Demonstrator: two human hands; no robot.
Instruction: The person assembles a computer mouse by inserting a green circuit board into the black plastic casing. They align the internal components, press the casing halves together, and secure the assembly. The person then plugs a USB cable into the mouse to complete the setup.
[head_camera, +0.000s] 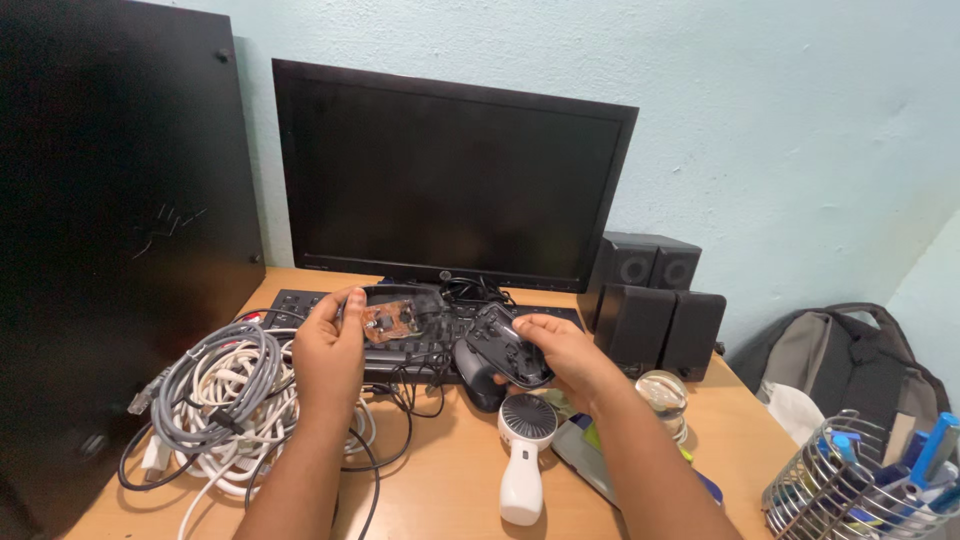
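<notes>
The left hand (328, 355) fingers close on a small brown circuit board (390, 320), the right hand (560, 350) fingers grip a dark controller (505, 350), both above the keyboard (300, 300) on the counter (450, 470)

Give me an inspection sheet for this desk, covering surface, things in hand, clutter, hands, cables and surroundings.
Surface: wooden desk, crowded.
Things in hand: left hand holds a clear case with a brown circuit board; right hand holds a dark game controller.
Clutter: white handheld fan, glass ball, wire basket of pens, black mouse.
Hands: both closed on their items, above the keyboard.
Cables: heap of grey and white cables at left; thin black leads trail under the hands.
Surroundings: dark monitor, black speakers, grey backpack, black panel, pale wall.
</notes>
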